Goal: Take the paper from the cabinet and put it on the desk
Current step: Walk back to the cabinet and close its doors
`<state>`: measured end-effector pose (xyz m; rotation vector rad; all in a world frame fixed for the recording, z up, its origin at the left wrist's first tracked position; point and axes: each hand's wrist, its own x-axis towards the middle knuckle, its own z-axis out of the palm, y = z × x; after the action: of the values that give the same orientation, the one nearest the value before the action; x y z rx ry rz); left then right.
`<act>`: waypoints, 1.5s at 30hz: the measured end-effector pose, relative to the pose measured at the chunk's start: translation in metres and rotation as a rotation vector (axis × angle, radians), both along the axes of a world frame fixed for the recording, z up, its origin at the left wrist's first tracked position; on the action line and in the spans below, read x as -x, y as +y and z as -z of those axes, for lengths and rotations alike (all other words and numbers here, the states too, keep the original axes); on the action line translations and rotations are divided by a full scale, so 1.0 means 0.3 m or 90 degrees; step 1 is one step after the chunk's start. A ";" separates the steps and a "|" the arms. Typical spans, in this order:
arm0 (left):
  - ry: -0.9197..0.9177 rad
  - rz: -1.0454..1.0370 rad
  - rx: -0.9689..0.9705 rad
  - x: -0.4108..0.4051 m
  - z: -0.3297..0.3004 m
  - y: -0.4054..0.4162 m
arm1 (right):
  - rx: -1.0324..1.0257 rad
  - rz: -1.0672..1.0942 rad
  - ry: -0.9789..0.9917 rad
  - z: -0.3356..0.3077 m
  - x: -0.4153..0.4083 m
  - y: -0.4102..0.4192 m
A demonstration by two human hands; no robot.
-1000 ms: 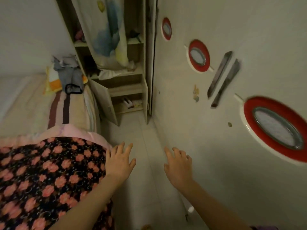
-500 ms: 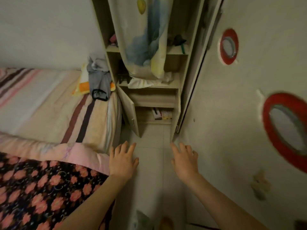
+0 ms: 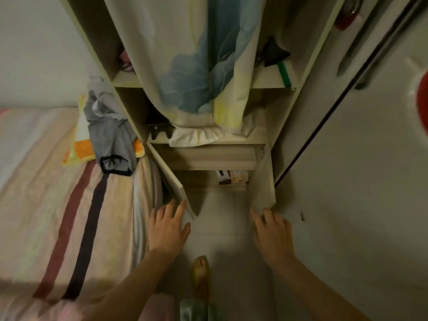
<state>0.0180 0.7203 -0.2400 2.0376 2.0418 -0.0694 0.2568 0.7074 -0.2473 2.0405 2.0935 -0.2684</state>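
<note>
A tall light-wood cabinet [image 3: 308,66] stands straight ahead, its two low doors swung open. In the bottom compartment lie a few small paper-like items [image 3: 231,177], white and yellowish; what they are is unclear. My left hand [image 3: 168,227] is open, fingers spread, its fingertips just below the edge of the left door [image 3: 172,181]. My right hand [image 3: 272,232] is open too, fingertips at the lower corner of the right door [image 3: 264,179]. Neither hand holds anything. No desk is in view.
A pale curtain [image 3: 196,66] with blue and yellow print hangs over the upper shelves. A bed [image 3: 58,193] with a striped cover and grey clothing [image 3: 108,135] fills the left. A white wardrobe wall [image 3: 359,181] closes the right. My foot [image 3: 201,274] stands on the narrow tiled floor.
I have moved forward along the aisle, so the cabinet is much closer. Both open hands now reach the edges of the low doors.
</note>
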 end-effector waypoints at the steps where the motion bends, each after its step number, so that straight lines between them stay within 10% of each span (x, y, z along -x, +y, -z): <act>1: 0.009 0.013 0.008 0.015 0.030 0.082 | 0.008 0.006 0.000 0.030 0.005 0.062; 31: 0.048 0.103 0.108 -0.104 0.629 1.030 | 0.114 0.333 0.073 0.598 -0.171 0.634; 45: 0.080 0.110 0.067 -0.127 0.639 1.076 | 0.082 0.180 0.241 0.570 -0.074 0.680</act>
<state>0.0561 1.0429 -0.4316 2.1878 1.8824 -0.3365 0.2791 0.9115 -0.4182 2.3475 1.9027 -0.8738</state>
